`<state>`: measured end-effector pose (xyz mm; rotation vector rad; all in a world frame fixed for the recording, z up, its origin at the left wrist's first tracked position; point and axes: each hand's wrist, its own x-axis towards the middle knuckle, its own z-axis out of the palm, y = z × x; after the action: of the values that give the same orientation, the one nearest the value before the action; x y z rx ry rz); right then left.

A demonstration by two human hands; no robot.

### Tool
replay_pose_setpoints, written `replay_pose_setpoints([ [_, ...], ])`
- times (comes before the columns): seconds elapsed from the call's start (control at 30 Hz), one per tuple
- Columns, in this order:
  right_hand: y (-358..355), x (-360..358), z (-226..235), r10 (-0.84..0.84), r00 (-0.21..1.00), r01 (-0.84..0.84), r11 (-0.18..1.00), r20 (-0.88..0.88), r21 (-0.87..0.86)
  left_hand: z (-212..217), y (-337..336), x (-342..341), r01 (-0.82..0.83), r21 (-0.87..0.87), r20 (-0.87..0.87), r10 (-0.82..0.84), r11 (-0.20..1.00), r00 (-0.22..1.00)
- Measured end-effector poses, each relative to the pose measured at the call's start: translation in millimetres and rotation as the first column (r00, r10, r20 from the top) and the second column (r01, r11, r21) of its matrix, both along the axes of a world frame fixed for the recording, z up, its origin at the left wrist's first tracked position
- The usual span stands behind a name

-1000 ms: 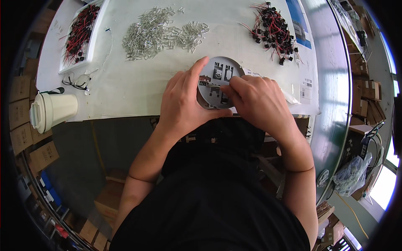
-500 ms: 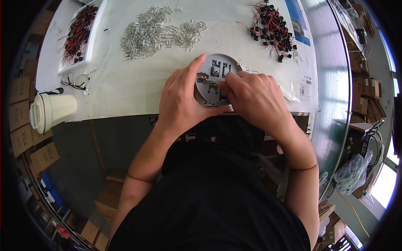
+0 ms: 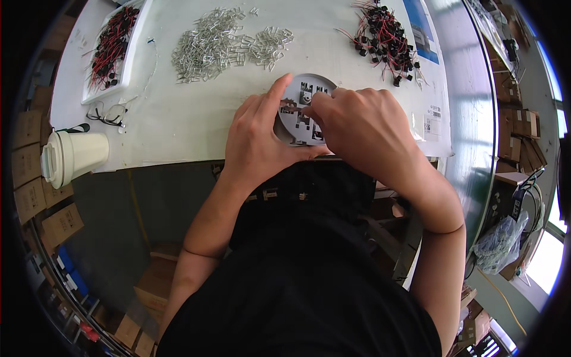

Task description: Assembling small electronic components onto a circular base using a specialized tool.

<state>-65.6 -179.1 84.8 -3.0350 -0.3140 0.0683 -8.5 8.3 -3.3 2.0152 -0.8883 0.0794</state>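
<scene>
White tabletop point(image 3: 196, 125), round grey disc point(image 3: 300, 113)

A round plate point(image 3: 304, 95) lay on the table point(image 3: 178, 125) between the left hand point(image 3: 257, 140) and right hand point(image 3: 363, 128). Beyond them lay clips point(image 3: 220, 44) and wired parts point(image 3: 386, 35). Far left stood a cup point(image 3: 71, 156), behind it a tray point(image 3: 110, 50).

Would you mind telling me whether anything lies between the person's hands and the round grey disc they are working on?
Nothing visible does. The left hand and the right hand both rest directly on the round grey disc at the near edge of the white table. The clear clips and the wired black parts lie farther back.
</scene>
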Motion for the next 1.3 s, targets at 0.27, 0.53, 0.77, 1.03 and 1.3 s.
replay_pose_setpoints([
  [0.27, 4.6, -1.9, 0.2, 0.04, 0.998, -0.037, 0.996, 0.042, -0.082, 0.6, 0.6, -0.2, 0.004, 0.029, -0.011, -0.004, 1.0, 1.0],
  [0.53, 2.9, -10.1, -1.5, 0.064, 0.997, -0.056, 0.984, 0.038, -0.171, 1.8, -1.5, -3.4, -0.003, 0.005, 0.007, 0.003, 1.0, 1.0],
  [0.77, -8.2, -7.5, -26.4, -0.015, 1.0, 0.016, 0.998, -0.004, 0.054, 9.1, 3.8, -0.1, 0.025, 0.048, -0.028, -0.024, 0.999, 0.999],
  [1.03, -10.4, -45.4, -27.6, -0.132, 0.97, -0.006, 0.826, 0.204, 0.564, 18.2, 18.0, 20.3, 0.118, -0.054, -0.527, -0.129, 0.992, 0.84],
  [1.3, -53.5, -36.7, -38.1, -0.45, 0.706, -0.039, 0.747, 0.548, 0.664, 15.6, -0.1, 20.2, 0.087, -0.143, -0.187, -0.114, 0.986, 0.976],
])
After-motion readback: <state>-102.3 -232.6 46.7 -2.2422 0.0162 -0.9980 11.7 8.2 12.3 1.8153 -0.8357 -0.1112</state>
